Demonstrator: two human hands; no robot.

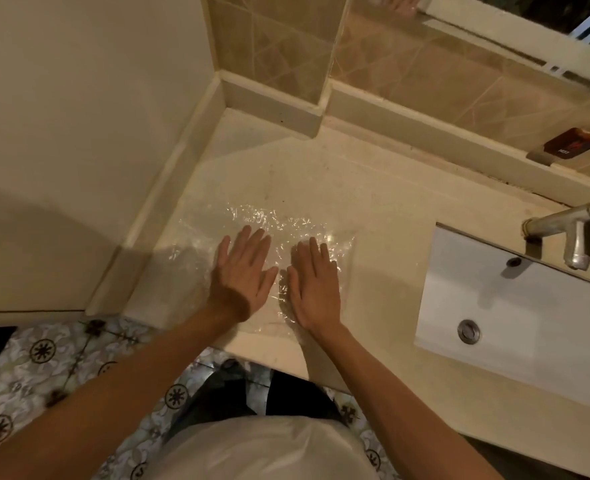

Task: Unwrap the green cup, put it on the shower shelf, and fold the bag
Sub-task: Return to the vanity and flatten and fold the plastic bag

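A clear plastic bag [272,220] lies flat and crinkled on the beige counter [373,202]. Both my hands rest palm down on it, side by side, fingers spread and pointing away from me. My left hand [243,271] lies on the bag's middle. My right hand [316,285] lies on its right part. Neither hand grips anything. The green cup is not in view.
A white square sink [529,306] with a drain sits to the right, and a metal tap [570,233] hangs over it. A dark red packet [572,142] lies on the ledge at the back right. Cream wall to the left, patterned floor tiles below.
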